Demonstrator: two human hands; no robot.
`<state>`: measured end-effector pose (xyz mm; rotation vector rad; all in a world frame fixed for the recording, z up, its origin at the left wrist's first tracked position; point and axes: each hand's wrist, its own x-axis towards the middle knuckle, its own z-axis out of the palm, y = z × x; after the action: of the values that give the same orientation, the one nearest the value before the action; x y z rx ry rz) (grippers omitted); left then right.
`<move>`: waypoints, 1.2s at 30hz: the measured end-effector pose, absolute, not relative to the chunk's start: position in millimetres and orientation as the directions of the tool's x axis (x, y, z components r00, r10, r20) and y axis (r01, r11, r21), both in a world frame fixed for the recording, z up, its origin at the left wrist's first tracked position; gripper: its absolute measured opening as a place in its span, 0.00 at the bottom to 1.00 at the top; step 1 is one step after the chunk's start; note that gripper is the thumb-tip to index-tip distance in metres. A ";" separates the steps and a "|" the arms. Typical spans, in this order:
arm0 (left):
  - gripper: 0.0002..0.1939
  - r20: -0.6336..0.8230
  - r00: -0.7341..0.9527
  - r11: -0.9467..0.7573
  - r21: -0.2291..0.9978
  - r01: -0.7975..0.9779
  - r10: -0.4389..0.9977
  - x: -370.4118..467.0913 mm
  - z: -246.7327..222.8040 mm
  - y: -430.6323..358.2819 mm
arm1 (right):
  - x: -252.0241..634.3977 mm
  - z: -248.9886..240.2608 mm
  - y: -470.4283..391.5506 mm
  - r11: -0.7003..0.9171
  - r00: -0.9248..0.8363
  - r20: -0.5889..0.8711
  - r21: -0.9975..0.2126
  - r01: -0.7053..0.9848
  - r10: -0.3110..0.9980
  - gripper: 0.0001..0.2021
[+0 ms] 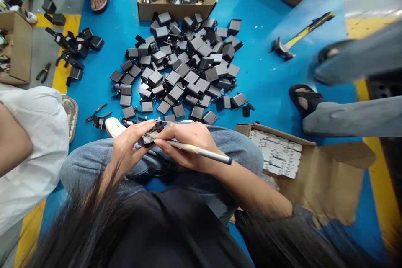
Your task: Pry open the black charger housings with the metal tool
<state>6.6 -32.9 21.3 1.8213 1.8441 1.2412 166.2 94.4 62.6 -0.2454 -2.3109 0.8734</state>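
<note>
Above my lap, my left hand [130, 144] grips a small dark device housing [143, 141], its inside facing up with a pale part and thin wires showing. My right hand [191, 144] holds a silver pen-like tool [201, 150] with a blue end cap; the tool slants down to the right, and its working tip is hidden by my fingers at the housing. In front of my crossed legs spreads a large pile of grey box-shaped housings [191, 77], several with wires sticking out.
A cardboard box of scrap parts [178, 11] stands behind the pile. Pliers [97, 113] lie left, a hammer [301, 35] right. An open carton [333, 176] with white pieces [276, 153] sits by my right knee. People's legs [348, 119] are at right; another person [34, 134] sits left.
</note>
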 end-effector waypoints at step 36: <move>0.19 0.327 -0.180 -0.066 0.617 0.784 0.928 4.6 15.2 -32.2 | 157.1 44.9 88.5 0.799 -0.804 0.469 -0.601 0.013 0.365 0.13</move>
<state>4.6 -32.2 15.2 1.8720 2.0008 1.0761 157.1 88.5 44.9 -0.2787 -2.3995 0.7958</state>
